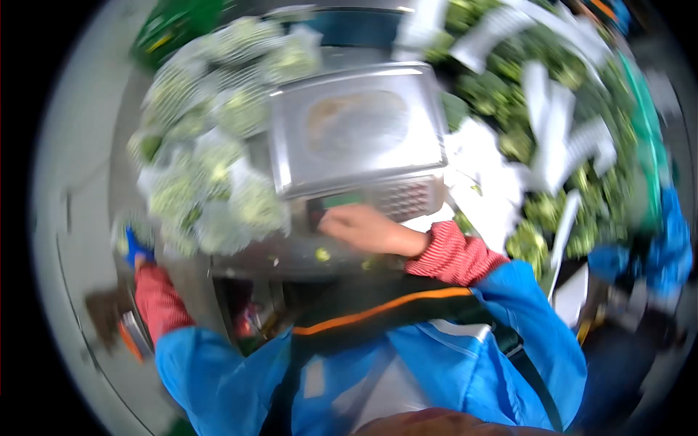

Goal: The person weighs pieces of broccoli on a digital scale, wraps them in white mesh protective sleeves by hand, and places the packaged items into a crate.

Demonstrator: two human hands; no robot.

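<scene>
A scale with a steel pan stands in front of me, its pan bare but for a brownish smudge or reflection. Over its front panel, beside the keypad and just below the greenish display, is my right hand. Its fingers are curled in; blur hides whether anything is in them. Far out to the left, my left hand is closed around a blue object whose kind I cannot make out. A pale green, bag-like bundle is right by it.
Film-wrapped green heads, broccoli or cauliflower by their look, crowd the table's left. Unwrapped broccoli with white strips is heaped at the right. A green crate stands far left. Scraps dot the table's near edge.
</scene>
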